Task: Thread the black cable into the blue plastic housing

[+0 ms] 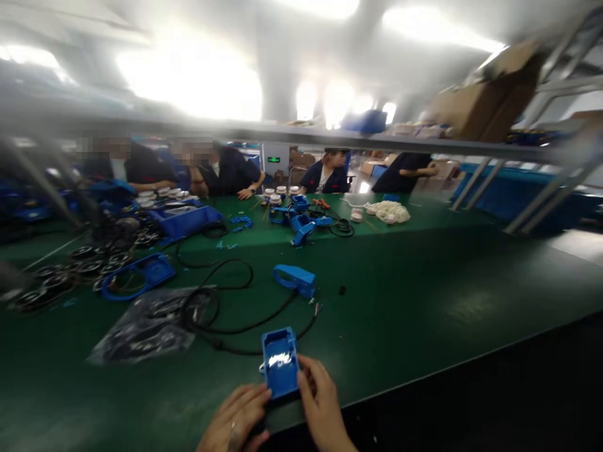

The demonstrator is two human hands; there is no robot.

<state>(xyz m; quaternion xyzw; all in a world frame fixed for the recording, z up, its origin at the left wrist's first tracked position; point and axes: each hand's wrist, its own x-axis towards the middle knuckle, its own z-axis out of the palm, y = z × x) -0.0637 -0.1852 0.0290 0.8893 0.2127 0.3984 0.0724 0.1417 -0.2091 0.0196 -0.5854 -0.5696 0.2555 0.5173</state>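
Gripped blue rectangular open-topped plastic box at six o'clock, right hand closed on right side; laid left hand, fingers outstretched, against near-left corner. Seen from box, over green tabletop: black round cable and clear crumpled plastic bag, ten; blue looped plastic housing, twelve. Farther, saw dark-clothed co-workers, eleven through one.

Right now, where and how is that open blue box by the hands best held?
The blue box is probably best gripped by its long side walls, from left and right: they stand opposite each other around an upward-facing opening, so the inside can stay untouched. The right hand is at the right wall, the left hand at the near left corner.
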